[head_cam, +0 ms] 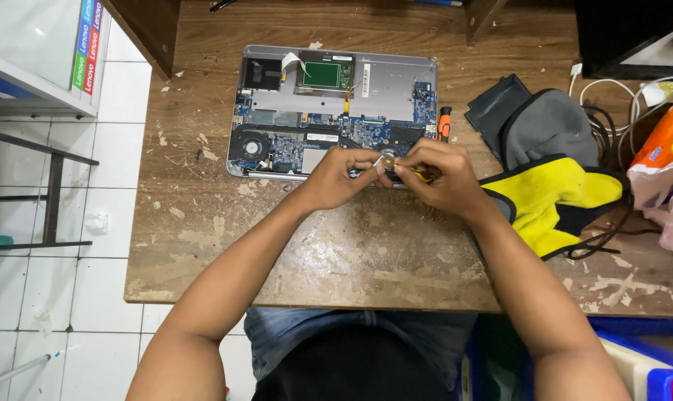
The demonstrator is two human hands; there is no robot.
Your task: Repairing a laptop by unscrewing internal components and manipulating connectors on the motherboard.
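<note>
An opened laptop (396, 82) lies bottom-up on a worn wooden table (336, 252), its blue circuit board (292, 145), round fan (251, 147) and green module (325, 74) exposed. My left hand (340, 177) pinches a small round silver part (387, 157) at the laptop's near edge. My right hand (440, 174) meets it there, gripping a thin yellow-handled tool (420, 174) whose tip touches that part. What lies under my fingers is hidden.
A black-and-orange screwdriver (445, 122) lies right of the laptop. Further right are a grey, yellow and black pouch (556, 186), a black flat case (496, 104), white cables (611, 89) and orange snack packets (667, 156). White floor tiles (47, 260) lie to the left.
</note>
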